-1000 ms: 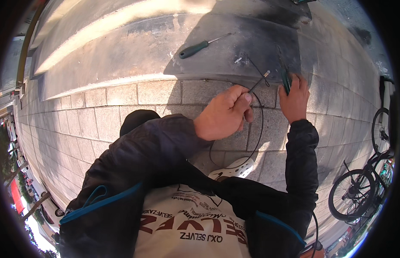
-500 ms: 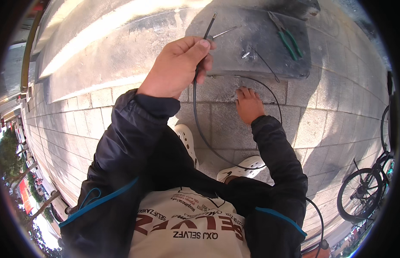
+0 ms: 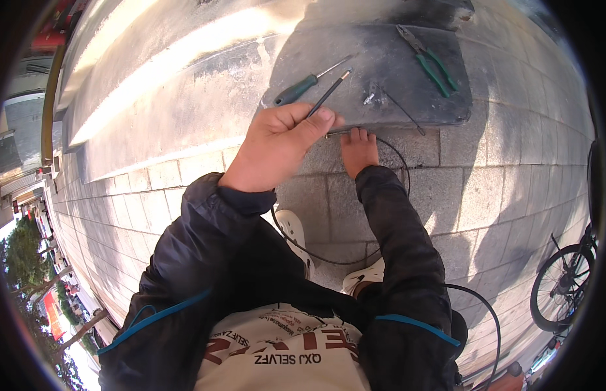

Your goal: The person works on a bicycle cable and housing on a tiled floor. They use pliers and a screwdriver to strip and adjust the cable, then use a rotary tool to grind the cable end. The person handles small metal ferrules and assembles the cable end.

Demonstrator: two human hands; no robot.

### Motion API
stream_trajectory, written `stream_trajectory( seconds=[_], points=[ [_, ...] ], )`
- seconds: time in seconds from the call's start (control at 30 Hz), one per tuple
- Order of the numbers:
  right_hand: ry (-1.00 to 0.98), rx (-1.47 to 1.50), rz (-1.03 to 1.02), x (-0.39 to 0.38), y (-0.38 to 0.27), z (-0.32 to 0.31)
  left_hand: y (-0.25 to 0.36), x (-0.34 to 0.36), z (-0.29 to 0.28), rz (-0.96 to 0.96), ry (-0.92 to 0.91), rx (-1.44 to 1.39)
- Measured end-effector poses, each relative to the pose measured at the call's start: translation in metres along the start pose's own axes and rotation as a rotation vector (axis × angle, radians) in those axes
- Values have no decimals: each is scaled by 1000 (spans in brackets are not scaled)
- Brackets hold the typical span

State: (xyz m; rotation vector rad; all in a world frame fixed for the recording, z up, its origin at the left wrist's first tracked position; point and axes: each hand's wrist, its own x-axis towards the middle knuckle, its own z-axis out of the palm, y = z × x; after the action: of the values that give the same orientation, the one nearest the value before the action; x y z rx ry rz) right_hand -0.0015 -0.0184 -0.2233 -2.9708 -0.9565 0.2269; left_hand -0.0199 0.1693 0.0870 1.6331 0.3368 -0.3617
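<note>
My left hand (image 3: 280, 144) is closed around a thin black cable (image 3: 329, 93), pinching it near its end, with the metal-tipped end pointing up and right over the dark stone slab (image 3: 355, 81). From that hand the cable runs down past my shoes in a wide loop. At the slab's front edge, my right hand (image 3: 359, 151) has its fingers curled over another stretch of black cable (image 3: 397, 151) with a metallic end; my fingers partly hide it. Just beyond my left hand lies a green-handled screwdriver (image 3: 301, 88). My right forearm covers part of the loop.
Green-handled pliers (image 3: 436, 65) rest on the slab's right side. A small silver metal piece (image 3: 369, 98) and a thin dark rod (image 3: 404, 112) lie between pliers and screwdriver. Paving blocks (image 3: 498, 189) surround my white shoes (image 3: 291, 234). A bicycle (image 3: 563, 280) stands at right.
My left hand has moved down with the cable, uncovering the screwdriver's handle. My right hand has moved left and toward the slab's edge, onto the cable end there. The view has shifted slightly.
</note>
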Motion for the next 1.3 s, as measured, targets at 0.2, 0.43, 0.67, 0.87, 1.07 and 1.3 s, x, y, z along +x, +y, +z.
stream_trajectory(
  seconds=[0.2,0.43,0.67,0.87,1.07,1.3],
  points=[
    [20,-38,325,-24,34,17,-12,7,5,176,82,54],
    [-34,417,34,-64,54,-21,-8,5,0,-55,-2,174],
    [171,998,58,-133,37,-209,-10,9,28,-43,-93,225],
    [227,1109,105,-152,-1,-213,-25,-9,68,41,-73,-96],
    [359,941,-242,-150,44,-226,-32,-32,92,87,-166,-112],
    [-245,1526,420,-149,96,-312,-34,-42,100,65,-304,21]
  ],
)
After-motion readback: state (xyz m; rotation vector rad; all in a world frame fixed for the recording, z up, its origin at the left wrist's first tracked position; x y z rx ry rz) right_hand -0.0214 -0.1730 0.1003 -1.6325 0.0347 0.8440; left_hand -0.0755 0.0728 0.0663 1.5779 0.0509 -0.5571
